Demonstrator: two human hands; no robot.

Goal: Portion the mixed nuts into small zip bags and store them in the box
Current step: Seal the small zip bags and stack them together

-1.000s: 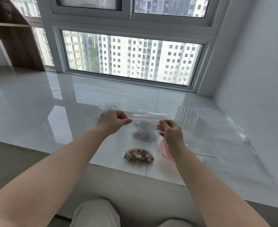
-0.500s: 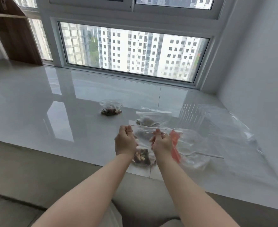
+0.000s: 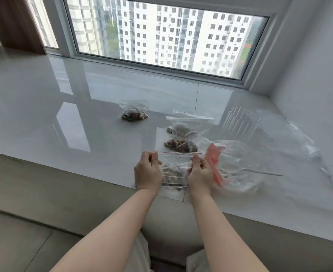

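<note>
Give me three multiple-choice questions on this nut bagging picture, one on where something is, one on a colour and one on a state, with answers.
1. Where is the white spoon?
A. right of the hands
B. left of the hands
C. on the window frame

2. What colour is the strip along the top of the held bag?
A. blue
B. red
C. green

3. How do the hands stand?
A. both flat on the counter
B. one holds the cup
C. both grip the bag

Answers: 1 A, it lies on crumpled plastic right of the right hand. 2 B, a thin red line runs along its top. 3 C, the left hand and right hand pinch its two sides.
</note>
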